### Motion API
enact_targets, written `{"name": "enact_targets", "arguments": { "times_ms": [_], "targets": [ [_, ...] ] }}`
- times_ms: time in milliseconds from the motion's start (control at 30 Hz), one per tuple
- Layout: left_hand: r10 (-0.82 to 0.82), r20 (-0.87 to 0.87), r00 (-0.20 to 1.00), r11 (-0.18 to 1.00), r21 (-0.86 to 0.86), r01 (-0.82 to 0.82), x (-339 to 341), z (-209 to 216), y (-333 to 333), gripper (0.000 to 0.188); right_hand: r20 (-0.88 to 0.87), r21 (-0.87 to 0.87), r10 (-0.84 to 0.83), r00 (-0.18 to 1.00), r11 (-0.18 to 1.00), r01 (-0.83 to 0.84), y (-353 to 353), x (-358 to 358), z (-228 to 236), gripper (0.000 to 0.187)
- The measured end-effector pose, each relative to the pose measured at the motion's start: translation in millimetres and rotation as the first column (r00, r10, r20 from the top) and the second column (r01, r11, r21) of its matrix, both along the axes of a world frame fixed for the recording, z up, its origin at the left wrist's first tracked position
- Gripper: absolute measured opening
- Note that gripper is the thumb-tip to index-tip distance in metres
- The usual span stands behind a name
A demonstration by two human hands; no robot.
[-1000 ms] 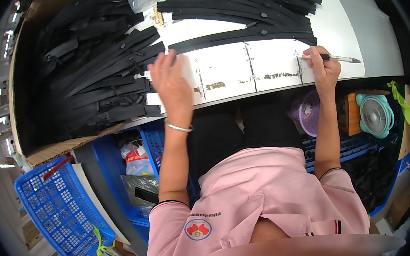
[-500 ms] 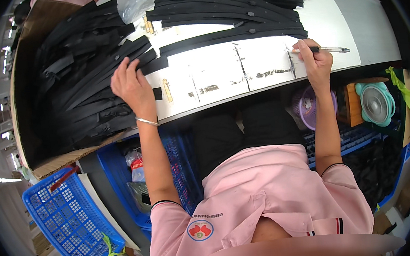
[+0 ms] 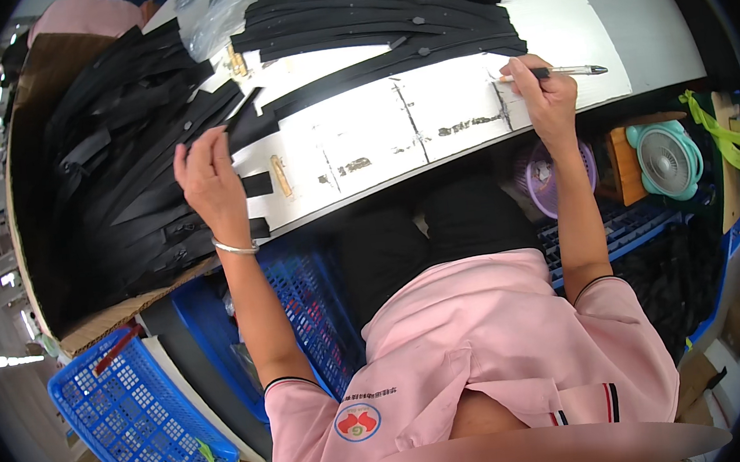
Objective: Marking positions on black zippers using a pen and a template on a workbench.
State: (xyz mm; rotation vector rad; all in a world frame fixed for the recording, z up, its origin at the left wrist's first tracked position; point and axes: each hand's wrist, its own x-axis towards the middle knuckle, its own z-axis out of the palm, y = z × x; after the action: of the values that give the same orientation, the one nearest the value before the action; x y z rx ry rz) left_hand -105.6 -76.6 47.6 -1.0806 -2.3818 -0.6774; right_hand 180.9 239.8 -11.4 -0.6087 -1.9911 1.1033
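My left hand (image 3: 213, 190), with a silver bangle at the wrist, is at the edge of the heap of black fabric strips (image 3: 123, 178). Its fingertips pinch the end of one black strip (image 3: 242, 112), which stands up turned on its edge. My right hand (image 3: 550, 103) grips a pen (image 3: 580, 70) between thumb and fingers, the clear barrel sticking out to the right. That hand rests by a dark line at the right of the white board (image 3: 361, 126), which bears several black pencil-like marks. Beyond the marks lie many black strips (image 3: 368, 11) side by side.
A cardboard box (image 3: 32, 287) surrounds the left heap. Clear plastic (image 3: 210, 16) lies at the back. Yellowish tape pieces (image 3: 282, 176) stick to the board. Below the table are blue baskets (image 3: 140, 418), a purple basket (image 3: 588, 163) and a teal fan (image 3: 668, 159).
My left hand has moved left and closed on a strip end, lifting and turning it. My right hand keeps the pen at the same dark line. The whole view has shifted slightly.
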Motion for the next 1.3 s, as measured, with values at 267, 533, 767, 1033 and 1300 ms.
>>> {"name": "enact_targets", "arguments": {
  "times_ms": [267,533,767,1033,1300],
  "targets": [
    [-0.448,0.431,0.784,0.893,0.17,0.417,96,-28,90,0.016,-0.035,0.148,-0.109,0.993,0.982,0.113,-20,-9,12,0.024],
    [-0.436,0.411,0.801,0.9,0.228,0.373,128,-36,125,0.028,0.129,0.62,-0.104,0.986,0.785,0.002,-66,10,-4,0.045],
    [-0.239,0.167,0.957,0.969,0.111,0.223,115,-44,83,0.034,0.082,0.7,-0.299,0.951,0.696,0.159,-29,36,-13,0.033],
    [-0.07,0.216,0.974,0.995,-0.05,0.083,147,-53,29,0.042,0.045,0.761,-0.385,0.922,0.611,0.218,-24,42,-23,0.029],
    [0.012,0.286,0.958,0.989,-0.145,0.03,142,-63,-2,0.06,0.025,0.78,-0.373,0.928,0.588,0.215,-26,35,-21,0.029]
  ]
}}
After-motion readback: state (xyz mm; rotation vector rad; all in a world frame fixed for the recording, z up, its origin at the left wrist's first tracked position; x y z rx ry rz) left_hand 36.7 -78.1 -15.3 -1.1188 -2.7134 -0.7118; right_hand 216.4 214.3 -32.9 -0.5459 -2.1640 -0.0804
